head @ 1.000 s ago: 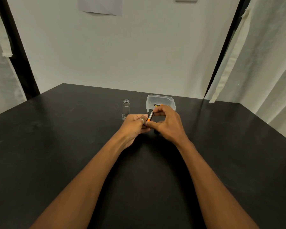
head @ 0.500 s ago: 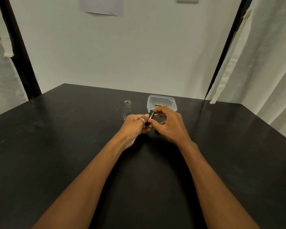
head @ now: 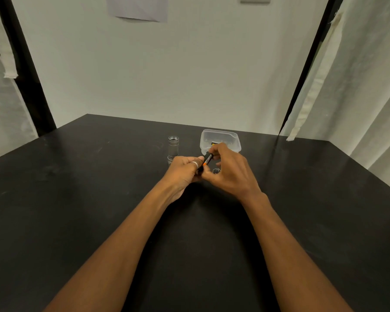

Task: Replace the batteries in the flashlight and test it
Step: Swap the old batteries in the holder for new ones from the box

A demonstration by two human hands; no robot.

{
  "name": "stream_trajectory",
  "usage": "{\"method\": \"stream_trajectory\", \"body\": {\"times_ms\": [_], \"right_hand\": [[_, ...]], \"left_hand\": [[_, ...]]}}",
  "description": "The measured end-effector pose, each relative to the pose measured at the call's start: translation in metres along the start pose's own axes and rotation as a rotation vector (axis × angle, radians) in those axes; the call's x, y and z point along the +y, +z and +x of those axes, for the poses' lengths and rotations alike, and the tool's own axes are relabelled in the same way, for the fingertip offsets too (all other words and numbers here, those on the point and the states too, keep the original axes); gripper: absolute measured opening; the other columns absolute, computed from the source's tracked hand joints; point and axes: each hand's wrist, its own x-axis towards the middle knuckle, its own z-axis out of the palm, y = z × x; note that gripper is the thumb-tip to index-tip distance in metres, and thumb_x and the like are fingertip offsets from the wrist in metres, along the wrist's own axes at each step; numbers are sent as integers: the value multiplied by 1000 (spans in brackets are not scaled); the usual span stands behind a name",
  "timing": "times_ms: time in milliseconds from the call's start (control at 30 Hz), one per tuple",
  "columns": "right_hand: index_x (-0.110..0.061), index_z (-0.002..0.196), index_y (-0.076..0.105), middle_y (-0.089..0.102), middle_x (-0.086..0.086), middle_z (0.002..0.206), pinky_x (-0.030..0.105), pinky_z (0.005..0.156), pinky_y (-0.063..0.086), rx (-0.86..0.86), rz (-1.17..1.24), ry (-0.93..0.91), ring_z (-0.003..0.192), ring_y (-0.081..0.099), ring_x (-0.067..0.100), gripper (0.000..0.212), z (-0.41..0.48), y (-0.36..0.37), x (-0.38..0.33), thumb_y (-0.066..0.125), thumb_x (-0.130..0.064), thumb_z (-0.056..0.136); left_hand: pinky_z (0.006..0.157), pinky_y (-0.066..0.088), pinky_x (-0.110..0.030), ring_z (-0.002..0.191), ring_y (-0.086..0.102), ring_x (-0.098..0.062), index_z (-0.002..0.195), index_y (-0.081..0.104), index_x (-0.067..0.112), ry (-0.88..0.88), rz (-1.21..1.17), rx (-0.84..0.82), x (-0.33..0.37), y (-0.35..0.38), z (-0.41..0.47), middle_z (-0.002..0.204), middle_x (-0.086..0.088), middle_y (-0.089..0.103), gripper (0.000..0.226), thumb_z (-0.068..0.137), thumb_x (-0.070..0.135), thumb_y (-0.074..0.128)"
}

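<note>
Now | battery [head: 207, 159] tilted, top end far-right | left hand [head: 183, 171], right hand [head: 229, 171] apparently both pinching it

- Matt black table [head: 81, 199], faintly scuffed.
- Translucent plastic tub [head: 234, 140].
- Clear, glossy cylinder [head: 173, 146].
- Pale cloth curtains [head: 358, 91].
- Metal ring [head: 194, 163] on a finger.
</note>
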Motion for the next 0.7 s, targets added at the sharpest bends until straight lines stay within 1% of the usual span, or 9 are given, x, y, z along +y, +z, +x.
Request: {"method": "stream_trajectory", "body": {"times_ms": [133,233,333,433,500,533,600,633,700], "right_hand": [[-15,112,57,72,5,99,39,73,63,-1,37,-2,84,71,22,32,0,0,1,74,-25,87],[-16,115,63,73,1,103,43,74,61,-5,28,-35,83,70,22,27,0,1,0,70,-25,90],[-19,117,71,75,-2,111,38,76,60,-23,42,-80,85,70,17,27,0,2,0,66,-26,92],[-20,118,74,74,-2,121,29,78,59,-31,71,-87,88,70,13,27,0,4,5,72,-26,92],[-18,118,76,74,0,122,28,81,60,1,154,-29,98,71,12,26,1,7,7,75,-22,92],[-17,116,77,75,-2,119,28,84,60,38,219,20,104,70,8,24,1,9,7,75,-20,92],[-17,112,80,77,-9,111,24,88,58,124,366,175,105,69,-1,19,5,9,7,73,-21,94],[-18,109,80,77,-11,108,25,87,59,163,455,268,102,70,0,17,8,7,8,72,-23,96],[-19,104,79,80,-6,100,28,76,61,241,648,426,97,74,6,14,13,1,10,67,-24,99]], "left_hand": [[96,57,-52,88,61,-30,97,72,-11,-14,-13,7,0,-1,1,84,-18,63,35,106,17,53],[92,59,-47,85,63,-27,95,72,-9,-25,-25,18,-1,-2,2,82,-17,65,35,106,18,53],[87,60,-42,79,65,-22,85,74,0,-33,-55,17,-1,-4,3,77,-12,66,34,106,16,53],[75,59,-32,72,63,-14,79,74,6,-43,-87,21,-1,-4,3,71,-7,64,36,106,15,52],[69,58,-26,69,64,-12,83,74,5,-41,-98,17,-1,-4,3,70,-4,66,34,106,15,51],[68,58,-25,69,65,-12,88,74,2,-41,-96,17,-1,-4,2,72,-6,68,32,107,15,51],[68,59,-24,70,67,-13,96,72,-2,-41,-82,22,-1,-4,2,79,-10,70,31,107,15,50],[68,59,-24,69,68,-13,98,71,-4,-44,-83,25,-1,-3,2,81,-12,71,30,107,15,49],[69,60,-23,68,68,-12,97,69,-3,-53,-96,36,0,-3,1,84,-13,72,28,107,15,50]]}}
